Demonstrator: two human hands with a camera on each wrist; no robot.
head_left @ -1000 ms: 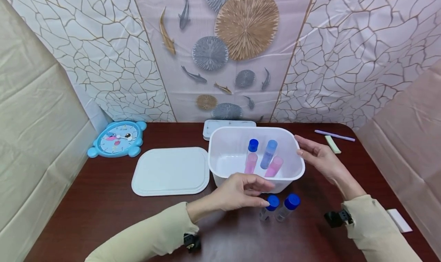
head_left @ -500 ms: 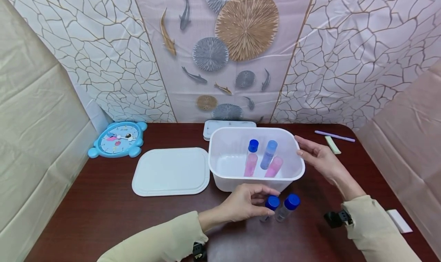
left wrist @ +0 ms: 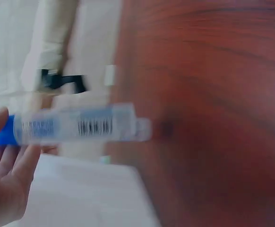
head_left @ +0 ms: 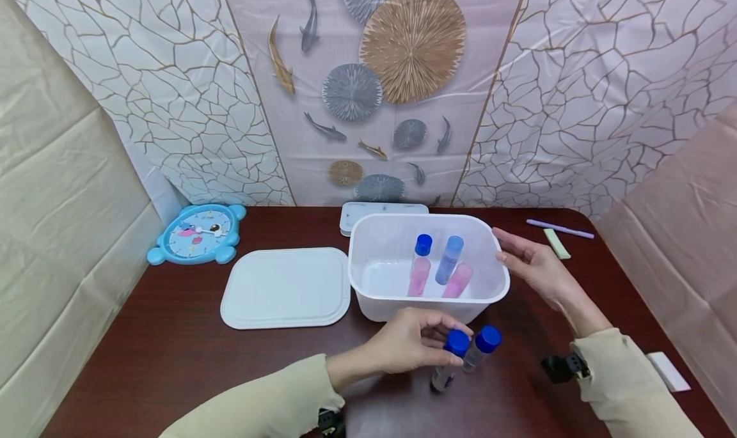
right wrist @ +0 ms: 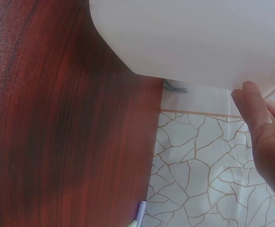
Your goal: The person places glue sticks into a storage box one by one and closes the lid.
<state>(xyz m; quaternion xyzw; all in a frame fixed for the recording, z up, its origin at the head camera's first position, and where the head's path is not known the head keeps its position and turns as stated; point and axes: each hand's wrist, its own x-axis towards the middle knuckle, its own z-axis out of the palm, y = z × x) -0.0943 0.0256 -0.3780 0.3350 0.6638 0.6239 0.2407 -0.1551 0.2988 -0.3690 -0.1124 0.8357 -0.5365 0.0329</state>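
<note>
My left hand [head_left: 414, 345] pinches a clear tube with a blue cap [head_left: 449, 358] just in front of the white tub [head_left: 368, 297], its lower end lifted off the table. The left wrist view shows that labelled tube [left wrist: 81, 125] held at my fingertips [left wrist: 5, 161]. A second blue-capped tube [head_left: 480, 347] lies beside it on the table. Three tubes rest inside the tub: a pink one with a blue cap [head_left: 420, 265], a blue one [head_left: 449, 259] and a pink one [head_left: 458, 279]. My right hand [head_left: 526, 262] touches the tub's right rim with straight fingers [right wrist: 262, 137].
A white lid [head_left: 285, 288] lies flat left of the tub, with a blue clock [head_left: 196, 233] further left. A second white container [head_left: 380, 209] sits behind the tub. A purple pen [head_left: 558, 227] and a green eraser [head_left: 556, 242] lie far right, a white card [head_left: 668, 369] near right.
My left hand has moved from the tub's front rim down to the nearer blue-capped tube, taken hold of it and begun lifting it. The right hand has stayed on the rim.
</note>
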